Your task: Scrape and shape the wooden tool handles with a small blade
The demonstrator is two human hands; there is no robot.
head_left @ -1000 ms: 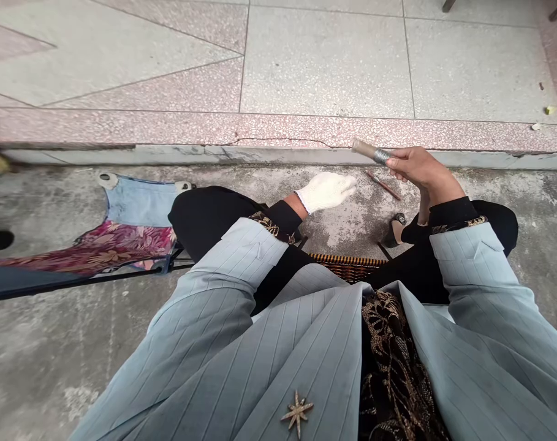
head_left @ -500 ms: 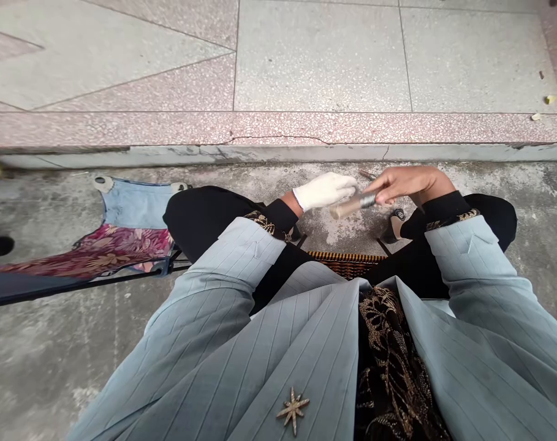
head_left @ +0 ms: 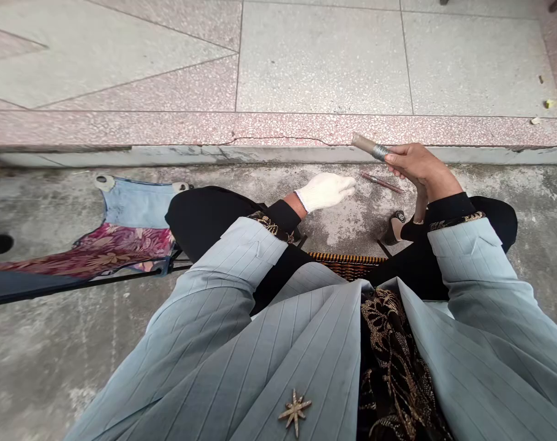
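Note:
A short tan stick [head_left: 363, 144] wound with silvery wire [head_left: 380, 151] is in my right hand [head_left: 416, 164], which grips it at its wire-wound end. Its bare end points up and left, over the kerb edge. My left hand [head_left: 326, 191] wears a white knit glove and is below and to the left of the stick, apart from it. Its fingers are bent and pressed together. Whatever they may hold is too small to make out. On the concrete between and beyond my hands lies a thin reddish-brown rod [head_left: 383, 182].
A raised terrazzo step [head_left: 324, 79] runs across in front. To my left stands a folding chair [head_left: 135, 205] with blue and floral fabric. Beneath me is a woven seat [head_left: 347, 266]. A few pale leaves [head_left: 549, 104] lie at the far right.
My right hand has swung the wire-wound stick up and away from my gloved left hand, its free end now tilted upward. The reddish rod on the ground has come into view.

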